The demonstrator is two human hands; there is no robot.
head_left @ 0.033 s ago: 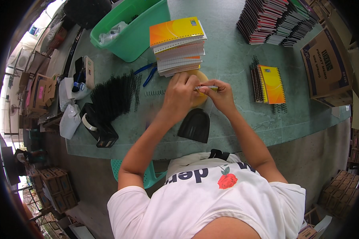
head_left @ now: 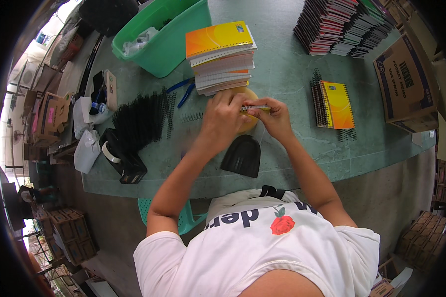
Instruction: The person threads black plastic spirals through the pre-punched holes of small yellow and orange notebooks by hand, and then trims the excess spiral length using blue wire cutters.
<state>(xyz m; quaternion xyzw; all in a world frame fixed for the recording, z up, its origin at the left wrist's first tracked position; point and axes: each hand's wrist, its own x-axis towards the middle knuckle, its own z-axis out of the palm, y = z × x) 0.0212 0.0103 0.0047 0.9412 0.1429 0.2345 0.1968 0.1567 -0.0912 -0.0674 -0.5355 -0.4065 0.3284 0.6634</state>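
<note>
A pale green counter (head_left: 292,74) carries everything within arm's reach. A green tub (head_left: 176,42) is set at the far left, and rows of bound notebooks (head_left: 342,24) are banked at the far right beside a cardboard box (head_left: 406,84), seemingly kept clear of the working spot. A stack of unbound orange-covered pads (head_left: 223,57) is placed just beyond the hands, near to draw from. Black spiral coils (head_left: 141,121) are laid to the left, finished orange notebooks (head_left: 334,104) to the right. At the centre, an orange notebook (head_left: 250,123) is pinned flat under the left hand (head_left: 223,116), while the right hand (head_left: 272,116) is closed on a thin wire coil (head_left: 255,108) along its edge.
</note>
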